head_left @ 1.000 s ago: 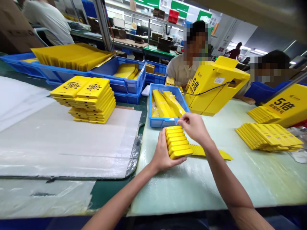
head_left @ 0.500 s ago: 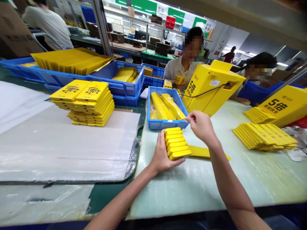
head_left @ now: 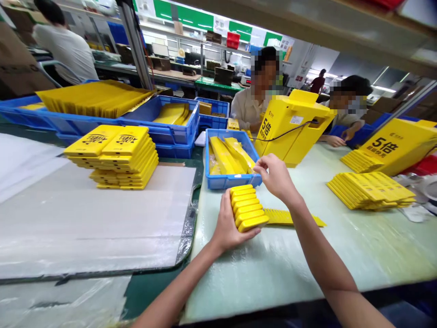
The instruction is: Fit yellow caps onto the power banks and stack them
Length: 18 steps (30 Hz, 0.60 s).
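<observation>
My left hand (head_left: 228,228) is wrapped round a stack of yellow power banks (head_left: 248,207), several flat, rounded blocks held above the table with their short ends facing up and toward me. Above and to the right of it, my right hand (head_left: 273,175) has thumb and forefinger pinched together at the near right corner of a small blue bin (head_left: 225,182). What the pinch holds, if anything, is too small to make out. Inside that bin lie yellow strips (head_left: 225,155). Beneath my right forearm, a toothed yellow strip (head_left: 290,217) lies on the table.
To the left, more yellow power banks (head_left: 119,152) are stacked on a white sheet (head_left: 112,218). Blue bins (head_left: 170,130) with yellow sheets stand behind them. A large yellow box (head_left: 290,130) and fanned yellow pieces (head_left: 370,189) are on the right. Co-workers (head_left: 251,102) sit across the table.
The camera view has shifted slightly, so the scene sits a little further left. Both hands keep nearly the same pose. The co-worker at the far right now shows hands on the table.
</observation>
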{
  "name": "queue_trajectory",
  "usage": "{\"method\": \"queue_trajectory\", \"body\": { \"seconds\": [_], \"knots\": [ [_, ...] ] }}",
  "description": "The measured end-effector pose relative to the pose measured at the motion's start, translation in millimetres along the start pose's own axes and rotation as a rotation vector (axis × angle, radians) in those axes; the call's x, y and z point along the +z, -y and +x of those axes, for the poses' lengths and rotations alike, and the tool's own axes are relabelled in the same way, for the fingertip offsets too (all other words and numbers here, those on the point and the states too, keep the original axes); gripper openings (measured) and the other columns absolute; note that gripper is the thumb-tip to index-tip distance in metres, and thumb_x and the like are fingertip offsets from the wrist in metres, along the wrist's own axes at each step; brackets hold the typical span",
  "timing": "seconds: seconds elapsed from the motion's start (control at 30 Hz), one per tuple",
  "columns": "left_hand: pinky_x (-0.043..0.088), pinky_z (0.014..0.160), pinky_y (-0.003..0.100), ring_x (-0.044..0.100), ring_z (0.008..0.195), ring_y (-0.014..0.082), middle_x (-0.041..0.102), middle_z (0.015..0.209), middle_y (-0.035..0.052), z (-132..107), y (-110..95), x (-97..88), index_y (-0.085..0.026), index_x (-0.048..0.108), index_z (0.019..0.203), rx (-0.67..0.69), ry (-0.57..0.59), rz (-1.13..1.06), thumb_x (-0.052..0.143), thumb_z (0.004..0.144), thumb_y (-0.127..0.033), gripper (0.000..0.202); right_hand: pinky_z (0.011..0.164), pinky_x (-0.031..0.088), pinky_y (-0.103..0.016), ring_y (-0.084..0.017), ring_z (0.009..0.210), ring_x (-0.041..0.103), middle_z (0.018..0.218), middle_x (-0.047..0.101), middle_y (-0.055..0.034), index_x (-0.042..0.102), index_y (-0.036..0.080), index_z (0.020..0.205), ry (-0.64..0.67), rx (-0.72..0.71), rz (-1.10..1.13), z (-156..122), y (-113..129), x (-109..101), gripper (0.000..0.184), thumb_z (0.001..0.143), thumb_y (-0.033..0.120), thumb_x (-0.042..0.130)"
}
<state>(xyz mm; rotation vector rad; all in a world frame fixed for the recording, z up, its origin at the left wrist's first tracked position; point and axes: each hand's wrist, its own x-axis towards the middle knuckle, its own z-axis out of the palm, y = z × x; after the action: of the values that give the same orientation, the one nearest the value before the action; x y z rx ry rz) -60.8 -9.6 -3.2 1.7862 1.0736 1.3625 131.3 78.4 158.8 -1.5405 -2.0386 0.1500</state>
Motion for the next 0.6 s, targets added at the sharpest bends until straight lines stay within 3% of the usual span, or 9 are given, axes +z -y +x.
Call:
{"method": "queue_trajectory", "body": {
  "seconds": [0.1,0.17,0.27,0.37,0.5,0.6],
  "knots": [
    [0.040,0.136,0.074,0.050,0.160,0.0509,0.046,0.169,0.0240,-0.1,2.4,0.1,-0.025,0.018,0.176,0.017,-0.019,0.016,0.103,0.068,-0.063,0.142,0.082,0.049,-0.036,-0.027,0.092,0.071,0.099,0.079,-0.0116,0.073,0.019,0.085,-0.045,0.036,-0.081,0.9,-19.5,-6.9,0.016,0.099,0.013,0.069],
    [0.042,0.135,0.074,0.051,0.160,0.0505,0.047,0.169,0.0230,-0.4,4.2,0.5,-0.026,0.019,0.176,0.023,-0.028,0.022,0.103,0.068,-0.062,0.141,0.082,0.050,-0.037,-0.027,0.086,0.071,0.095,0.080,-0.0111,0.076,0.019,0.084,-0.154,0.104,-0.084,8.4,-34.6,-12.9,0.014,0.098,0.016,0.073],
    [0.042,0.134,0.077,0.052,0.160,0.0502,0.048,0.169,0.0215,-0.9,6.2,1.3,-0.029,0.019,0.176,0.017,-0.028,0.019,0.103,0.069,-0.061,0.140,0.088,0.056,-0.039,-0.028,0.089,0.075,0.099,0.084,-0.0117,0.084,0.017,0.091,-0.254,0.101,0.112,35.6,-47.8,-11.1,0.013,0.098,0.025,0.076],
    [0.044,0.133,0.075,0.056,0.157,0.0498,0.051,0.167,0.0234,-0.4,6.3,0.4,-0.026,0.019,0.176,-0.004,-0.042,0.015,0.101,0.070,-0.064,0.140,0.102,0.060,-0.039,-0.029,0.107,0.081,0.113,0.088,-0.0145,0.088,0.012,0.115,-0.101,0.105,0.316,75.9,-43.3,12.5,0.025,0.098,0.016,0.070],
    [0.045,0.133,0.072,0.059,0.155,0.0491,0.055,0.165,0.0251,2.3,6.0,-4.3,-0.022,0.023,0.175,-0.030,-0.054,0.029,0.098,0.071,-0.069,0.137,0.115,0.060,-0.047,-0.035,0.125,0.080,0.135,0.083,-0.0213,0.072,0.008,0.155,0.005,0.096,0.380,119.5,-27.0,52.4,0.071,0.085,0.007,0.082],
    [0.042,0.135,0.075,0.058,0.157,0.0504,0.055,0.167,0.0258,4.0,5.1,-6.7,-0.021,0.025,0.174,-0.058,-0.045,0.035,0.097,0.070,-0.072,0.137,0.131,0.046,-0.057,-0.039,0.144,0.071,0.145,0.077,-0.0259,0.066,0.005,0.162,0.012,0.093,0.406,127.1,-24.6,57.4,0.070,0.092,0.007,0.075]
  ]
}}
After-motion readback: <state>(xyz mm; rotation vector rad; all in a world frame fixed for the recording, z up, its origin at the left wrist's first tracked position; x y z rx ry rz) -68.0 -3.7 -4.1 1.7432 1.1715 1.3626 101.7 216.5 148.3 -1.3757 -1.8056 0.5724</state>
